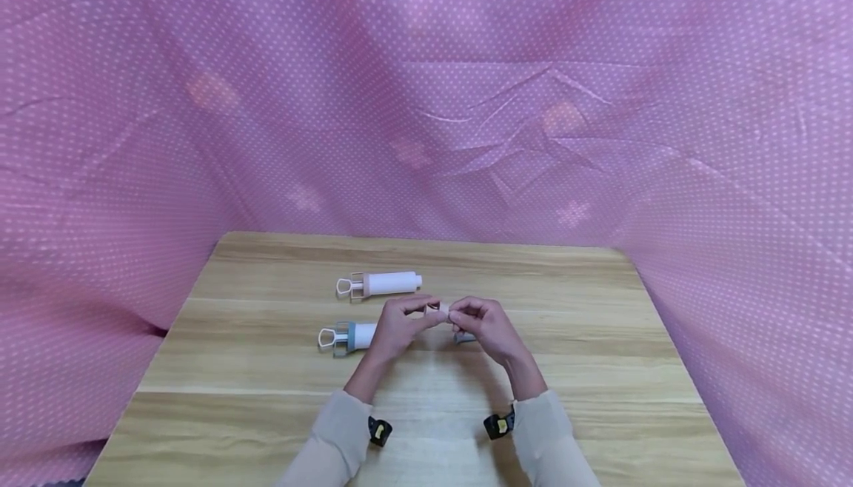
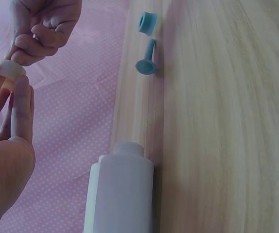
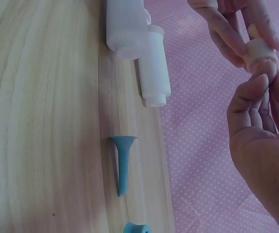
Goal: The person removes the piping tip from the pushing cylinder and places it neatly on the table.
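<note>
My left hand (image 1: pixel 400 328) holds a small cream ring-shaped cap (image 2: pixel 11 69) between thumb and fingers. A pale piece sticks out of the cap on the left-hand side, partly hidden by the fingers. My right hand (image 1: pixel 491 328) meets it from the other side, thumb and forefinger pinching at the cap's near end, the other fingers curled. Behind the left hand lies a white syringe-like tube with a blue collar (image 1: pixel 350 337) and a loop handle. Below the right hand are a blue flared nozzle (image 3: pixel 123 165) and a blue ring cap (image 2: pixel 147 23).
A second white syringe-like tube (image 1: pixel 392 283) with a beige collar and loop handle lies farther back on the wood-grain table (image 1: pixel 266 398). Pink dotted cloth (image 1: pixel 426 102) hangs around the table's back and sides.
</note>
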The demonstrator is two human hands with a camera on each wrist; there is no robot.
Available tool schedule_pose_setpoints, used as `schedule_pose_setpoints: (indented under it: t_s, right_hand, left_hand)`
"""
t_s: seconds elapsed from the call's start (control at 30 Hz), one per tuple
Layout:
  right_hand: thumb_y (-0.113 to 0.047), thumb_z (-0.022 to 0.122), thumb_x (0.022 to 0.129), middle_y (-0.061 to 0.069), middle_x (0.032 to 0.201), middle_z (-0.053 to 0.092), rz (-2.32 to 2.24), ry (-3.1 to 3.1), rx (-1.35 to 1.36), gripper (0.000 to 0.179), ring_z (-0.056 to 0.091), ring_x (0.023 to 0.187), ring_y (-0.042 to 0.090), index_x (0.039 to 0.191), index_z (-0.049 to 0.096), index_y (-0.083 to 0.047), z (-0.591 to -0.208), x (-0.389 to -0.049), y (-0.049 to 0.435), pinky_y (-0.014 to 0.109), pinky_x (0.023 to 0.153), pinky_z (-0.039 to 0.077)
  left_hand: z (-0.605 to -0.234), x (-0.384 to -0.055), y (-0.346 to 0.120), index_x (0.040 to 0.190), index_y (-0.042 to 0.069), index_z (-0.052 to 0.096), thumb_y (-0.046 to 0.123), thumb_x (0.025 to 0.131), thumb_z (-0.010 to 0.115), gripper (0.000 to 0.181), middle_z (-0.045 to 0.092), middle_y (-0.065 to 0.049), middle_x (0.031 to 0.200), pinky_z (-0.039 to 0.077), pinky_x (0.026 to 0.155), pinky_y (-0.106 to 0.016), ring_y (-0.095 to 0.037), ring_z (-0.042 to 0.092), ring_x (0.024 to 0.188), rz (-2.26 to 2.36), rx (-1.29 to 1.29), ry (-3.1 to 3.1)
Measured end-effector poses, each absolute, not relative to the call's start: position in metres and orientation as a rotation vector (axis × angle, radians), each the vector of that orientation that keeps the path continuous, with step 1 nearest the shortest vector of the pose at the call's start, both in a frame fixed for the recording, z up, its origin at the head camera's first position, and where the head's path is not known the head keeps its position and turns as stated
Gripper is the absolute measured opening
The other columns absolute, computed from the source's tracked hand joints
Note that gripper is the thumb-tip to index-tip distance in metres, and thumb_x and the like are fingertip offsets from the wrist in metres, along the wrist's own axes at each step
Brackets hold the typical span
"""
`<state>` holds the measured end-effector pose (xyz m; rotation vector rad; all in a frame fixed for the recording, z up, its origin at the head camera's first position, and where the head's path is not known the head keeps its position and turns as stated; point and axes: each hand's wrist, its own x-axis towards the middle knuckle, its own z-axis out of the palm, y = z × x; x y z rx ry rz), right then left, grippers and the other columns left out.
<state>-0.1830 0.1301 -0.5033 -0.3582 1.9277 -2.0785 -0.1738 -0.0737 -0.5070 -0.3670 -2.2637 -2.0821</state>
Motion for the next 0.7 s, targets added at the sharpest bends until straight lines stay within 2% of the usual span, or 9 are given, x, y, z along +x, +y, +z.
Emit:
schedule_pose_setpoints:
  t_s: [0.23, 0.4, 0.5, 0.6, 0.7]
  right_hand:
    - [-0.002, 0.066, 0.097, 0.003, 0.087, 0.069, -2.090, 1.971, -0.327, 0.018, 0.060, 0.073, 0.016, 0.107, 0.066, 0.013, -0.503, -0.184, 0.130, 0.031, 0.070, 0.056]
    - [-0.005, 0.067, 0.097, 0.004, 0.086, 0.069, -2.083, 2.005, -0.316, 0.018, 0.062, 0.072, 0.016, 0.106, 0.067, 0.011, -0.500, -0.184, 0.129, 0.035, 0.071, 0.057]
    - [-0.008, 0.068, 0.097, 0.005, 0.087, 0.069, -2.088, 2.005, -0.316, 0.020, 0.063, 0.073, 0.016, 0.108, 0.067, 0.009, -0.498, -0.184, 0.129, 0.038, 0.074, 0.059]
    - [-0.010, 0.067, 0.098, 0.006, 0.091, 0.069, -2.111, 1.975, -0.297, 0.022, 0.064, 0.076, 0.016, 0.112, 0.066, 0.008, -0.498, -0.185, 0.128, 0.039, 0.076, 0.059]
    - [-0.008, 0.067, 0.098, 0.008, 0.095, 0.069, -2.129, 1.944, -0.262, 0.025, 0.066, 0.077, 0.018, 0.117, 0.064, 0.007, -0.500, -0.184, 0.128, 0.036, 0.076, 0.059]
  left_hand:
    - [-0.500, -0.172, -0.068, 0.110, -0.002, 0.076, 0.014, 0.084, 0.085, 0.032, 0.074, -0.010, 0.111, 0.054, 0.090, -0.045, -0.024, 0.066, 0.103, -2.080, -0.244, -2.294]
    - [-0.482, -0.165, -0.068, 0.109, -0.004, 0.076, 0.011, 0.084, 0.084, 0.030, 0.074, -0.011, 0.110, 0.055, 0.088, -0.040, -0.022, 0.066, 0.101, -2.069, -0.233, -2.313]
    - [-0.471, -0.160, -0.069, 0.108, -0.002, 0.077, 0.010, 0.085, 0.083, 0.027, 0.075, -0.011, 0.107, 0.055, 0.075, -0.028, -0.018, 0.065, 0.095, -2.080, -0.257, -2.269]
    - [-0.467, -0.158, -0.069, 0.107, -0.001, 0.077, 0.009, 0.085, 0.083, 0.025, 0.074, -0.012, 0.105, 0.050, 0.062, -0.021, -0.014, 0.064, 0.090, -2.064, -0.269, -2.225]
    - [-0.466, -0.158, -0.069, 0.106, -0.002, 0.077, 0.007, 0.084, 0.082, 0.024, 0.074, -0.014, 0.103, 0.051, 0.067, -0.023, -0.013, 0.064, 0.089, -2.024, -0.276, -2.200]
